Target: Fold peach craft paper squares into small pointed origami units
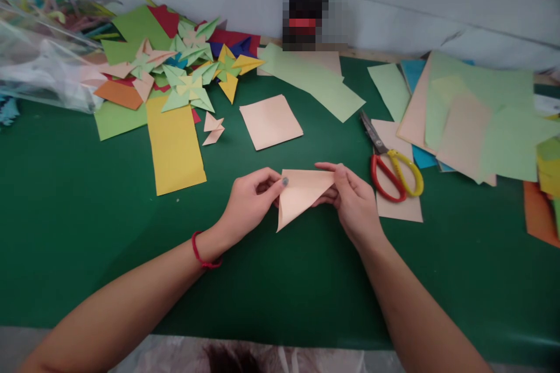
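Over the green table (262, 291), a folded peach paper (301, 192) is held: its upper left corner is pinched by thumb and fingers of the left hand (251, 201), its right tip by those of the right hand (355, 201). Beyond, scissors (384, 151) are laid partly across a pink sheet (406, 210), pink squares (271, 122) are stacked, and paper stars (189, 91) are heaped far left.

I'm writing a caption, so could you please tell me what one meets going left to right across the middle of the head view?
Yellow paper rectangle, small folded pink paper, left hand, folded pink paper triangle, right hand, scissors, orange paper.
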A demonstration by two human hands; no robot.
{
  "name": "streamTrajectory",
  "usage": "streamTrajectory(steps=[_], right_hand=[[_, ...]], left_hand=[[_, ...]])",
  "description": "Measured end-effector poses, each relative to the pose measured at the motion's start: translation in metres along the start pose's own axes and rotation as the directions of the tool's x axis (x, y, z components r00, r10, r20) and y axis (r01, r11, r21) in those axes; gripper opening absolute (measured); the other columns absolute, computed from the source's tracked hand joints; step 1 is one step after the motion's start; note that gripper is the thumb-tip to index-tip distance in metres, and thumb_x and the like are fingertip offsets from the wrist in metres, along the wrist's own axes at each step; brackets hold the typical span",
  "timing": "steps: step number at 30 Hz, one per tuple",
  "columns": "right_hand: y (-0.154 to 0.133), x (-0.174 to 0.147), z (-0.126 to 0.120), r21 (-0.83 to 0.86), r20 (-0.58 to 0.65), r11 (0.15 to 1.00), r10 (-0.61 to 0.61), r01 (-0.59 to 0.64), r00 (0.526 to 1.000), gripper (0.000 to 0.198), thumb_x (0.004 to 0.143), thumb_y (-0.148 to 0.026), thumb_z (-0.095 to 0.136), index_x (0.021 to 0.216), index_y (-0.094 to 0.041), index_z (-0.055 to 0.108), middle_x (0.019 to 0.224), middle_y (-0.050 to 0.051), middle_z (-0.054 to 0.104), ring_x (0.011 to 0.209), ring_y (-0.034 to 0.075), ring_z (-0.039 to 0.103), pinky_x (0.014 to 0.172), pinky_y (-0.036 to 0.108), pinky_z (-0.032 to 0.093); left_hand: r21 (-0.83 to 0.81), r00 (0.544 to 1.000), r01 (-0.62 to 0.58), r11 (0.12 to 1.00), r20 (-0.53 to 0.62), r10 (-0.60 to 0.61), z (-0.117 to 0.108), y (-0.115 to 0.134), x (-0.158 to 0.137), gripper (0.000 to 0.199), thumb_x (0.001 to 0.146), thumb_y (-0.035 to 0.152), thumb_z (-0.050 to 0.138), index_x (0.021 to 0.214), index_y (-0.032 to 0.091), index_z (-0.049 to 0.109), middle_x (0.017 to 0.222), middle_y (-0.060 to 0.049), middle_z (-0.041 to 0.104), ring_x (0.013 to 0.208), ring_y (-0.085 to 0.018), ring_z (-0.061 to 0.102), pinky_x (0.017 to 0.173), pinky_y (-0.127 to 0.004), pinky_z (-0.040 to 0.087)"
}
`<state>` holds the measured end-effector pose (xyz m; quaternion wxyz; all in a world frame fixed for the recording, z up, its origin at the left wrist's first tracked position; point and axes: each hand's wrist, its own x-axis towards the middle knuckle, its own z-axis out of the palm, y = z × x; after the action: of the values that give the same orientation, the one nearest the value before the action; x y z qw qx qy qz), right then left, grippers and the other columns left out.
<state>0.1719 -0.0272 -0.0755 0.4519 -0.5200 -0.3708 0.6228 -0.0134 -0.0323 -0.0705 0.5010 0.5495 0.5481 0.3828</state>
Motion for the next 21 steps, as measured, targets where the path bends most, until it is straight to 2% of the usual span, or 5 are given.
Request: streamTrajectory(steps=[9,12,14,17,21], right_hand=[[-0.003,0.001,0.001,0.041,-0.077,0.999,-0.004,0.007,0.997,0.038,0.085,-0.046,0.049,0.106,-0.018,0.062,0.067,0.001,0.066,0.055,0.011,0.064,0.051,0.022,0.055],[-0.001,0.000,0.002,0.055,-0.051,0.998,0.008,-0.006,0.999,0.042,0.085,-0.050,0.047,0.107,-0.017,0.062,0.070,0.003,0.067,0.057,0.012,0.064,0.051,0.024,0.056],[0.002,-0.002,0.004,0.032,0.006,0.999,0.036,-0.036,0.999,0.042,0.083,-0.051,0.050,0.102,-0.016,0.064,0.072,0.003,0.067,0.057,0.013,0.065,0.050,0.026,0.056],[0.007,-0.005,0.008,-0.053,0.059,0.995,0.085,-0.082,0.995,0.037,0.076,-0.050,0.060,0.079,-0.014,0.065,0.066,0.004,0.066,0.054,0.015,0.064,0.050,0.028,0.056],[0.008,-0.010,0.014,-0.142,0.102,0.985,0.111,-0.096,0.989,0.041,0.076,-0.053,0.057,0.065,-0.014,0.063,0.062,0.005,0.067,0.051,0.016,0.064,0.051,0.028,0.054]], left_hand=[[-0.004,1.000,0.003,1.000,-0.020,-0.003,-0.001,0.000,0.000,0.013,0.081,0.026,0.058,0.072,0.017,0.059,0.062,0.002,0.057,0.054,-0.008,0.052,0.046,-0.017,0.039],[-0.018,0.999,0.012,1.000,-0.030,-0.013,0.000,0.000,-0.001,0.013,0.081,0.026,0.058,0.071,0.017,0.059,0.062,0.002,0.057,0.054,-0.008,0.052,0.046,-0.018,0.039],[-0.022,0.999,0.012,1.000,-0.032,-0.013,0.000,0.000,-0.001,0.014,0.081,0.026,0.058,0.071,0.017,0.059,0.061,0.002,0.057,0.053,-0.008,0.052,0.046,-0.018,0.039],[-0.026,0.999,0.006,1.000,-0.031,-0.006,0.000,0.000,0.000,0.014,0.081,0.027,0.058,0.071,0.017,0.059,0.062,0.003,0.057,0.054,-0.008,0.052,0.047,-0.018,0.039],[-0.036,0.999,0.001,0.999,-0.050,-0.003,0.001,-0.001,-0.001,0.015,0.082,0.027,0.058,0.071,0.017,0.059,0.063,0.002,0.057,0.055,-0.008,0.052,0.048,-0.018,0.039]])
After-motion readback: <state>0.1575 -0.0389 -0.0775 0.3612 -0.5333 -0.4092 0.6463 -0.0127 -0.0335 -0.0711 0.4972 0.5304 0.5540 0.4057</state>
